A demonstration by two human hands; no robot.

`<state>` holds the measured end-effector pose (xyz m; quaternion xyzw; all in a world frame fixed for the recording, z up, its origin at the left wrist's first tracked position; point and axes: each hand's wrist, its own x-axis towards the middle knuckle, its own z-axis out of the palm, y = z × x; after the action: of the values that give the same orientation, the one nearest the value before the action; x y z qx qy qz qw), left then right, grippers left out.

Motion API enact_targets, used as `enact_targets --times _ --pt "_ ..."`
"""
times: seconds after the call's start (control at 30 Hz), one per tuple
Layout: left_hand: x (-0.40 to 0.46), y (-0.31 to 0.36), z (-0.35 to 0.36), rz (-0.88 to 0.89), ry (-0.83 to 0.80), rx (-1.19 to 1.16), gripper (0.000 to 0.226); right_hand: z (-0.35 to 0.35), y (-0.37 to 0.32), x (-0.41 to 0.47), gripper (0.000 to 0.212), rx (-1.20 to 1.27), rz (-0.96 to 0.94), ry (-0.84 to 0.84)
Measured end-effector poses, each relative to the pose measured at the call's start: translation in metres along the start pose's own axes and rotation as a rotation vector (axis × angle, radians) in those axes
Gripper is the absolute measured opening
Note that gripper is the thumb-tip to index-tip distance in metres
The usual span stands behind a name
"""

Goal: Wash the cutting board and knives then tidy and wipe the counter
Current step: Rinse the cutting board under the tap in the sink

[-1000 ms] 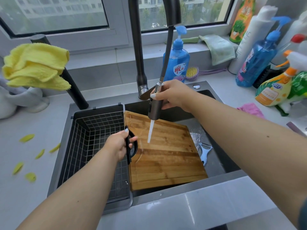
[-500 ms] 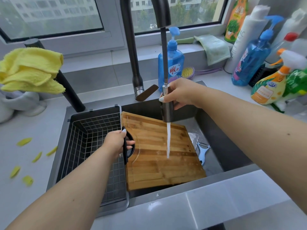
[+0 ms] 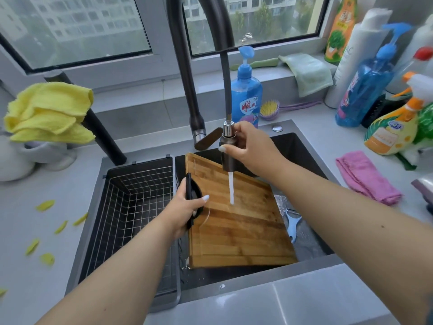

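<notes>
A wooden cutting board (image 3: 241,233) lies tilted in the dark sink (image 3: 302,146). My left hand (image 3: 185,212) grips the board's black handle at its left edge. My right hand (image 3: 250,146) holds the pull-out spray head (image 3: 228,151) of the dark faucet above the board's far part. A white stream of water (image 3: 231,188) falls from the spray head onto the board's middle. A blue peeler (image 3: 291,225) lies in the sink to the right of the board. No knife is plainly in view.
A wire basket (image 3: 131,207) fills the sink's left part. Yellow peel bits (image 3: 44,205) lie on the left counter under a yellow cloth (image 3: 49,111). A pink cloth (image 3: 365,177), spray bottles (image 3: 391,127) and a blue soap bottle (image 3: 246,95) stand right and behind.
My right hand carried the spray head rightward and back over the board, and the stream moved with it. My left hand kept its grip on the handle.
</notes>
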<state>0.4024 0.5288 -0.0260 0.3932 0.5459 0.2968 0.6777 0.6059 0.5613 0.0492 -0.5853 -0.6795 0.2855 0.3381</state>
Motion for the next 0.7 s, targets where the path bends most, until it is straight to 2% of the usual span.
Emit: enact_targets --times 0.17,0.33,0.5,0.6,0.7 --pt "-0.003 0.003 0.014 0.069 0.113 -0.037 0.058 -0.010 -0.015 0.008 0.052 0.093 -0.113 0.139" --pt "-0.016 0.029 0.021 0.161 0.146 0.018 0.054 -0.031 -0.048 0.023 0.058 0.199 -0.207 0.266" --pt "-0.029 0.047 0.004 0.182 0.195 0.019 0.052 -0.042 -0.063 0.037 0.060 0.242 -0.283 0.360" --pt "-0.036 0.056 0.000 0.222 0.227 0.019 0.042 -0.049 -0.070 0.043 0.061 0.239 -0.328 0.428" --pt "-0.041 0.063 -0.002 0.250 0.236 0.029 0.037 -0.049 -0.071 0.045 0.060 0.211 -0.349 0.426"
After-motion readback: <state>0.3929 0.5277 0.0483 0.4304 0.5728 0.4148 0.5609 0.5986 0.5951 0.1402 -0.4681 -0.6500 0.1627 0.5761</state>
